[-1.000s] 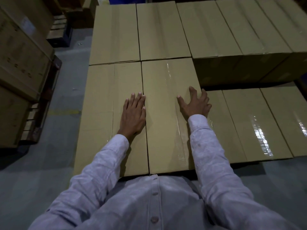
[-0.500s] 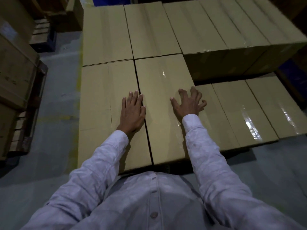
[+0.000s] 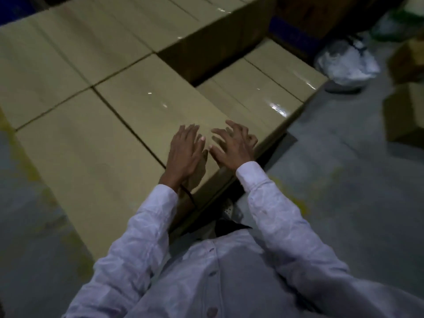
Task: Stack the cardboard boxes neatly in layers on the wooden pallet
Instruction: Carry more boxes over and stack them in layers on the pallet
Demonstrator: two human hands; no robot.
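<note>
Tan cardboard boxes lie stacked in layers, with the pallet under them hidden. The near box of the upper layer (image 3: 160,106) has tape along its top, and another box (image 3: 87,168) sits flush to its left. Over the near right corner of that taped box, my left hand (image 3: 185,150) and my right hand (image 3: 234,145) hover close together, fingers spread and holding nothing. Whether they touch the cardboard is blurred. To the right lies a lower layer of boxes (image 3: 263,88). Behind it a taller stack (image 3: 206,17) rises.
Grey concrete floor (image 3: 344,180) runs along the right and near sides of the stack. A crumpled clear plastic bag (image 3: 346,63) lies on the floor at the right, beside dark boxes (image 3: 406,106). Yellow floor marks show at the left.
My view has swung to the right and blurred. Both hands slid from the middle of the box tops toward the taped box's near right corner and came close together.
</note>
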